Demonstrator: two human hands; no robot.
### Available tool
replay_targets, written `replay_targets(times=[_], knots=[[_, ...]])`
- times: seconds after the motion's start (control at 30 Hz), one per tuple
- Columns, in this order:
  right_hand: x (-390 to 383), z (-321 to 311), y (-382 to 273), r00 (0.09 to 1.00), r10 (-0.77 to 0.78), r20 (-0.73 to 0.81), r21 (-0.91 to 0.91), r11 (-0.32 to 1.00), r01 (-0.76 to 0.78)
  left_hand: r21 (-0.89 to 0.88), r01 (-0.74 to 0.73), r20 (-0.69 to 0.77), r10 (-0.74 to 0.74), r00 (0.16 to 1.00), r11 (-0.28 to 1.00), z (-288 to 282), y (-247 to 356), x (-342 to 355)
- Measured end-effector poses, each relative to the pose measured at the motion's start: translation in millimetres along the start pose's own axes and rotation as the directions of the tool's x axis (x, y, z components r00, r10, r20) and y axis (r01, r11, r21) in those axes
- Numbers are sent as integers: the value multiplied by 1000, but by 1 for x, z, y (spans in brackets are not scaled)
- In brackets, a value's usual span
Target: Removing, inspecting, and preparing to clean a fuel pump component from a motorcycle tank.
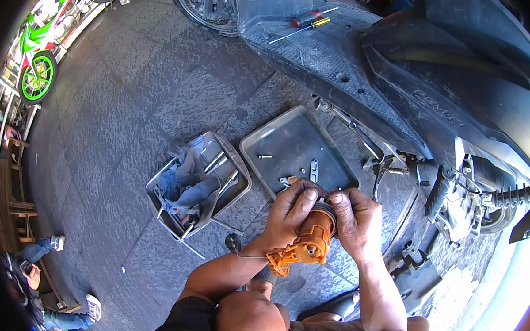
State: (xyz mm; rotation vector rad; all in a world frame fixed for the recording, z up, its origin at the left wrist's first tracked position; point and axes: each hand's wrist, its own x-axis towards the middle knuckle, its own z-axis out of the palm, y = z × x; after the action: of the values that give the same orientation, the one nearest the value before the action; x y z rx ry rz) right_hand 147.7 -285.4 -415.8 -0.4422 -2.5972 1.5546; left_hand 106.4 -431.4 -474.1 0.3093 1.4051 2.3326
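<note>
An orange plastic fuel pump (pixel 313 239) hangs between my two hands above the near edge of the metal tray (pixel 293 133). My left hand (pixel 288 216) closes round its upper left side, thumb lying toward the black ring (pixel 324 209). On the other side, my right hand (pixel 360 220) pinches that ring's edge with thumb and bent fingers. From the pump a thin wire arm reaches left to a small black float (pixel 233 244), next to my left forearm. My fingers hide the pump's far end. A bolt (pixel 265 157) and a small metal bracket (pixel 314 170) lie in the tray.
A tool box (pixel 245 175) with blue rags (pixel 186 180) and tools stands left of the tray. The dark scooter (pixel 445 103) fills the right, with screwdrivers (pixel 304 28) on its footboard. At the far left is a person's leg (pixel 67 319) beside a wooden rack (pixel 1 196).
</note>
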Motion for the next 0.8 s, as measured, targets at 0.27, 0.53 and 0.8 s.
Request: replay_targets(times=[0.27, 0.53, 0.8], knots=[[3, -18, 1, 915, -18, 402, 482, 854, -195, -95, -11, -23, 9, 1000, 995, -7, 4, 0], [2, -12, 0, 941, -14, 338, 462, 874, -153, -183, 154, 68, -144, 987, 971, -8, 8, 1], [1, -12, -1, 966, 32, 256, 287, 952, -108, -509, 293, 185, -230, 956, 809, -6, 11, 0]])
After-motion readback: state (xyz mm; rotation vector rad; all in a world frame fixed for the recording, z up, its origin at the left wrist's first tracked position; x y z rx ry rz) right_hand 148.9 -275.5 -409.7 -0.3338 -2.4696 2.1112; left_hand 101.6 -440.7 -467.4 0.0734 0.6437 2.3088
